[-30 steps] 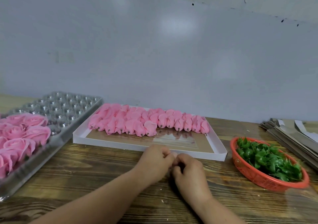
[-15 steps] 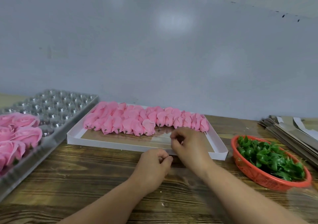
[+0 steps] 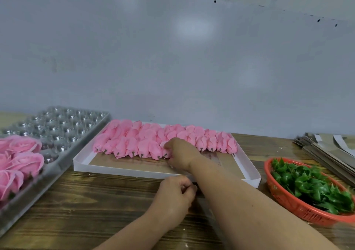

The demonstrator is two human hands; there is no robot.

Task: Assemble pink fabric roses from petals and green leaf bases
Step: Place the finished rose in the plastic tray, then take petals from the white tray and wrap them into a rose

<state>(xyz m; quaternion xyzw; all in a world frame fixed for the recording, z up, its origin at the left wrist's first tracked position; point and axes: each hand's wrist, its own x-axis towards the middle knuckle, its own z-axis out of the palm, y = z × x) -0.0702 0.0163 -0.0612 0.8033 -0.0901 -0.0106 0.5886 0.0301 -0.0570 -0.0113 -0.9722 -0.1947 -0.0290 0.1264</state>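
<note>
Two rows of pink petal buds [image 3: 134,144], too crowded for us to count, lie in a shallow white cardboard tray [image 3: 134,170] on the wood-grain table [image 3: 86,201]; we read no writing anywhere. Our right hand [image 3: 180,152] reaches into the tray, fingers curled around one bud in the front row. Our left hand [image 3: 174,196] rests near the tray's front wall, fingers curled; whether it holds anything we cannot tell. Four or so finished roses [image 3: 21,159] sit in a dimpled clear plastic tray [image 3: 71,132]. Green leaf bases [image 3: 311,186] fill one orange mesh basket [image 3: 288,205].
</note>
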